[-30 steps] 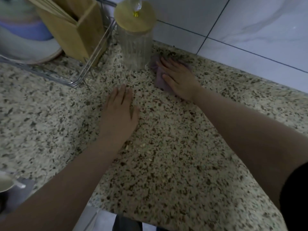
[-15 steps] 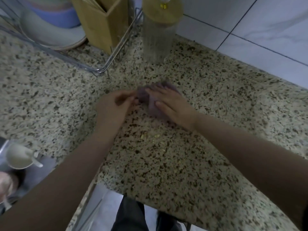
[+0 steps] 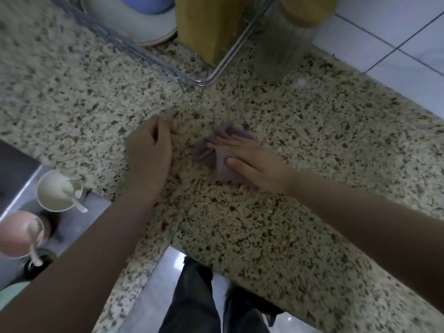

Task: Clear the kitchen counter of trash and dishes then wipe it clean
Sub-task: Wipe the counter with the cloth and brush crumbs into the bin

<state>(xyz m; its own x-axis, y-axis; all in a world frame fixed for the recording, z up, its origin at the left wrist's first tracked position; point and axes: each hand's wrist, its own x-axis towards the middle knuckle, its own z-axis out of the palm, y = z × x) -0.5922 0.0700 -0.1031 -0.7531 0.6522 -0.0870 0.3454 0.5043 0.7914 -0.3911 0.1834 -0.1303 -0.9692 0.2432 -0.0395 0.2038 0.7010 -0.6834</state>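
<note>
Both hands have slid back toward the counter's front edge since the earlier frames, the cloth coming with the right one, away from the jar.

Nearest, dark trouser legs (image 3: 192, 299) stand on pale floor below the speckled granite counter (image 3: 276, 236). At the left, in the sink (image 3: 21, 186), sit a white bowl (image 3: 56, 191) with a spoon and a pink cup (image 3: 18, 233) with another spoon.

On the counter, the right hand (image 3: 249, 162) lies flat on the purple cloth (image 3: 223, 155), its fingers straight and pressing down; the cloth bunches out beyond the fingertips and under the palm. The left hand (image 3: 150, 152) rests just beside it, apart from the cloth, fingers loosely curled and holding nothing.

Farther back stands a wire rack (image 3: 223, 63) with a wooden holder (image 3: 206, 27) and a plate (image 3: 146, 27), and beside it a ribbed glass jar (image 3: 281, 44) with a wooden lid, against the white tiled wall (image 3: 396, 32). No writing is legible.
</note>
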